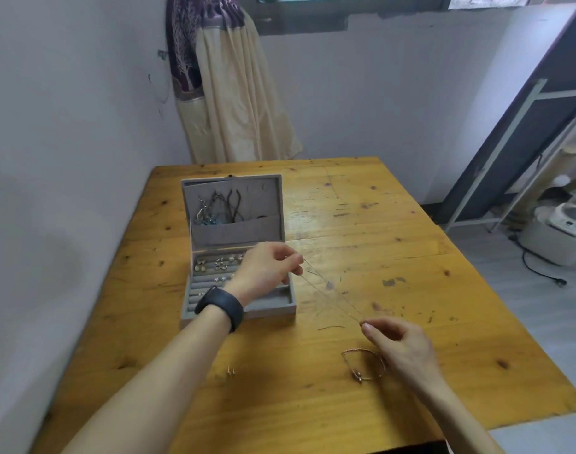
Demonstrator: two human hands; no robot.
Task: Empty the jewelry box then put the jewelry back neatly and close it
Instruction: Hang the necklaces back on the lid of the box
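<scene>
A grey jewelry box (290, 298) stands open on the wooden table (362, 224), its lid (270, 194) upright with necklaces hanging in the lid pocket. Rings and earrings sit in the padded rows of the tray. A thin chain necklace (329, 290) is stretched taut between my hands. My left hand (267, 267) pinches one end just above the box's right side. My right hand (398, 342) pinches the other end nearer to me. A rose-gold bracelet (362, 365) lies on the table beside my right hand. A small pair of earrings (231, 369) lies near my left forearm.
A wall runs along the table's left edge, with a curtain (227, 93) hanging behind the far corner. A metal rack (509, 152) and a white appliance (562, 224) stand on the floor to the right.
</scene>
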